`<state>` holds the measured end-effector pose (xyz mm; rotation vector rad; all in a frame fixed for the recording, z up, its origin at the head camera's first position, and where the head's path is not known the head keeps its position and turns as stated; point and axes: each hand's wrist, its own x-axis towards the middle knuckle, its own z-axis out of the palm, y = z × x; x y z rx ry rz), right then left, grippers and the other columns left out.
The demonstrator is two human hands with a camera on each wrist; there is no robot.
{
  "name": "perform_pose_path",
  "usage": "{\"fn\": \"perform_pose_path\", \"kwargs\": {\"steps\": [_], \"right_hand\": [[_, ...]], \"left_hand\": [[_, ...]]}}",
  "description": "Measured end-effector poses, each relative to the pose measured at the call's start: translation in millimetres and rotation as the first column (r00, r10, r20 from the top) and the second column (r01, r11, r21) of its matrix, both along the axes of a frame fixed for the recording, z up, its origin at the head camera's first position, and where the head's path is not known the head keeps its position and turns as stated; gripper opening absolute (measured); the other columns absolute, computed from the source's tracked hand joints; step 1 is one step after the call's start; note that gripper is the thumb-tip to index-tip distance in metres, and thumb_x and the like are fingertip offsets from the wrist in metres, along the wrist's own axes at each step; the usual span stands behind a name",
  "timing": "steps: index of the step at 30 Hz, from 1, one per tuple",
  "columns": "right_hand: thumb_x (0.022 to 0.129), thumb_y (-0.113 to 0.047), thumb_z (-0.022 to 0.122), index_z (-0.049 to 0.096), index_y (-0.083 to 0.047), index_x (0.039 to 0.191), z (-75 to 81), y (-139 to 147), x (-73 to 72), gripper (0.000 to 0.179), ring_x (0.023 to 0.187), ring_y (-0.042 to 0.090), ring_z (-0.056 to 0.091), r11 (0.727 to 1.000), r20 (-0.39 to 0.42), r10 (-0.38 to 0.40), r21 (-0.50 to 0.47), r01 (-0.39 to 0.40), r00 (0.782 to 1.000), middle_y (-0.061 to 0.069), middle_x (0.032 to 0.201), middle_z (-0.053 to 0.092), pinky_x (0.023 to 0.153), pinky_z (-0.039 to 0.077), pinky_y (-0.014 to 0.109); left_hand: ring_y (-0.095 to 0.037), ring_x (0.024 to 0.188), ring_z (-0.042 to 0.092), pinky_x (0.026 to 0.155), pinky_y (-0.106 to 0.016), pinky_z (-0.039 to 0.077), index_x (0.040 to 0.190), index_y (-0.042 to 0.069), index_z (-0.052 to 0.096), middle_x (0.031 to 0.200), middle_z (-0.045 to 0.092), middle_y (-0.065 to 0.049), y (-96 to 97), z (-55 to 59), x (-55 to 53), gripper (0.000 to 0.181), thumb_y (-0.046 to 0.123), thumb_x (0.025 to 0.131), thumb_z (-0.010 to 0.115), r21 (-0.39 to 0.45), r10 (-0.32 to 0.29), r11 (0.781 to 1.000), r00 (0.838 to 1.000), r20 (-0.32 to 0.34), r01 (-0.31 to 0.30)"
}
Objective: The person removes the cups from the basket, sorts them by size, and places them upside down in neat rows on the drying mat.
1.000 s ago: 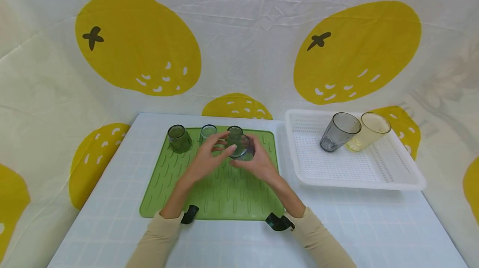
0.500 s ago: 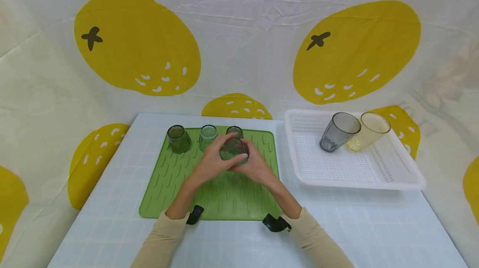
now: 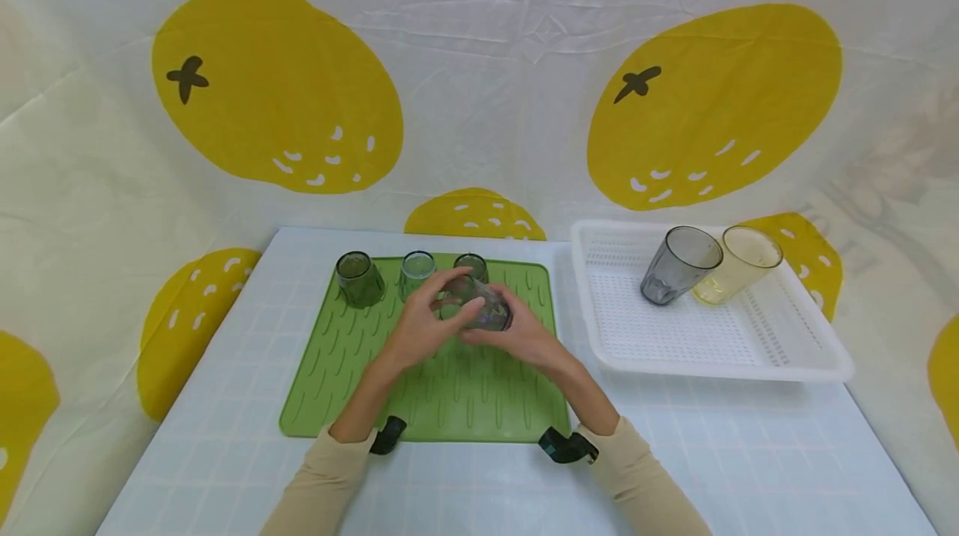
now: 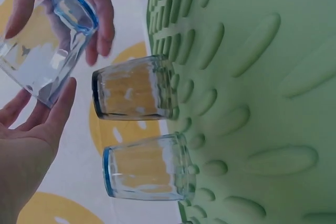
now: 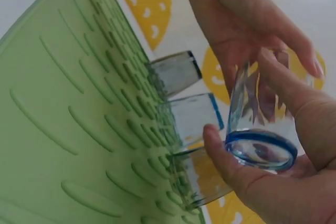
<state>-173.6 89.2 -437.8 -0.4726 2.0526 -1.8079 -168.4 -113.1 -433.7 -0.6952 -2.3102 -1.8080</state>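
Observation:
A clear drinking glass (image 3: 494, 315) with a bluish thick base is held tilted above the green ribbed mat (image 3: 449, 394). The right hand (image 3: 528, 340) grips its base end, thumb and fingers round it. At the other end, the left hand (image 3: 415, 328) holds the glass between thumb and fingers, its mouth towards that palm. In the right wrist view the blue base ring of the glass (image 5: 262, 148) sits among the right fingers. Behind the hands a dark green glass (image 3: 360, 282), a pale clear glass (image 3: 416, 276) and a smoky glass (image 3: 472, 264) stand upside down along the mat's far edge.
To the right sits a white perforated basket (image 3: 719, 369). A grey glass (image 3: 678, 270) and a yellow glass (image 3: 742, 270) lean inside it towards its back. A pale checked cloth (image 3: 225, 436) covers the table, and a fruit-print sheet (image 3: 494, 103) hangs behind.
Between the two hands the glass has been turned and tipped; its mouth now faces left and its base right. The glasses on the mat and in the basket have stayed put.

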Motion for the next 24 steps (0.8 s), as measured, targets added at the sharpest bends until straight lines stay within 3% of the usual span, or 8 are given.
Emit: {"fn": "perform_pose_path", "kwargs": {"steps": [5, 10, 17, 24], "right_hand": [[0.090, -0.022, 0.082, 0.046, -0.015, 0.149, -0.6, 6.6, -1.1, 0.069, 0.111, 0.027, 0.062, 0.998, 0.037, 0.007, -0.065, -0.005, 0.999, 0.015, 0.135, 0.057, 0.093, 0.054, 0.049], [0.092, -0.026, 0.080, 0.047, -0.013, 0.149, -1.6, 9.5, -1.8, 0.068, 0.120, 0.026, 0.060, 0.997, 0.041, -0.054, -0.056, 0.056, 0.998, 0.013, 0.138, 0.058, 0.100, 0.051, 0.051], [0.096, -0.024, 0.075, 0.039, -0.016, 0.156, -1.7, 8.9, -2.6, 0.070, 0.131, 0.032, 0.055, 0.989, 0.071, -0.085, -0.117, 0.093, 0.994, 0.014, 0.146, 0.054, 0.105, 0.049, 0.044], [0.097, -0.015, 0.070, 0.043, -0.012, 0.149, -1.1, 1.6, -5.4, 0.059, 0.125, 0.028, 0.058, 0.960, 0.098, -0.096, -0.252, 0.118, 0.991, 0.016, 0.141, 0.054, 0.107, 0.047, 0.046]], "left_hand": [[-0.029, 0.126, 0.057, 0.107, -0.051, 0.048, 0.149, 0.004, 0.050, 0.134, 0.059, -0.011, -5.7, -0.3, 3.5, 0.054, 0.025, 0.102, 0.068, 0.003, -0.003, 1.000, 0.996, 0.087, 0.003], [-0.027, 0.130, 0.056, 0.109, -0.046, 0.047, 0.150, 0.007, 0.048, 0.139, 0.057, -0.010, -11.5, -3.8, 4.0, 0.053, 0.026, 0.104, 0.065, 0.012, -0.017, 1.000, 0.989, 0.147, 0.016], [-0.032, 0.130, 0.055, 0.107, -0.041, 0.049, 0.149, 0.004, 0.047, 0.141, 0.056, -0.017, -16.3, -7.4, 5.6, 0.052, 0.023, 0.104, 0.064, 0.020, -0.045, 0.999, 0.983, 0.179, 0.042], [-0.031, 0.130, 0.056, 0.109, -0.048, 0.046, 0.149, 0.006, 0.051, 0.142, 0.055, -0.015, -19.6, -14.6, 9.5, 0.050, 0.021, 0.103, 0.066, -0.042, -0.055, 0.997, 0.984, 0.168, 0.063]]}}
